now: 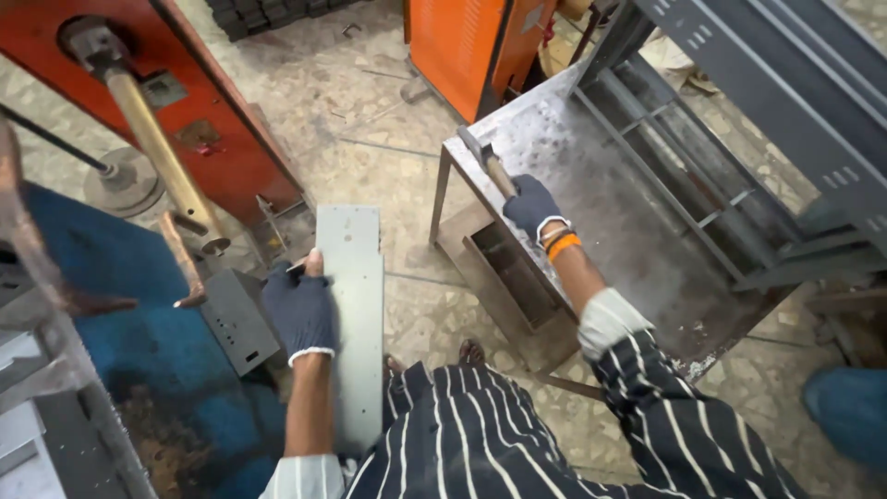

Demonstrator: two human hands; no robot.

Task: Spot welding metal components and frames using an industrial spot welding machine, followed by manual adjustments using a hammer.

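The left hand (pixel 300 310), in a dark glove, was curled around the near left edge of a long grey metal panel (pixel 351 305), thumb and fingers pinching the edge with the fingertips pointing away from the body. The panel ran lengthwise past that grip, its far end beyond the fingers toward the orange-red machine (pixel 199 120) and its near end back toward the striped shirt (pixel 517 434). The right hand (pixel 534 205), also gloved, was closed tight around the wooden handle of a hammer (pixel 487 159), whose steel head lay just beyond the knuckles on the worn steel table (pixel 601 185). The chief risk looked to lie at the left grip: a thin sheet edge held from one side could slip or tip, and the far end might swing into the brass-coloured rod (pixel 162 152) of the machine beside it. The sheet edge could also bite through the glove if the panel slid in the pinch. If the hammer were swung toward the panel, the left fingers sat close to any likely strike line. A bare foot (pixel 472 352) showed below the panel's near end, exposed to a drop.
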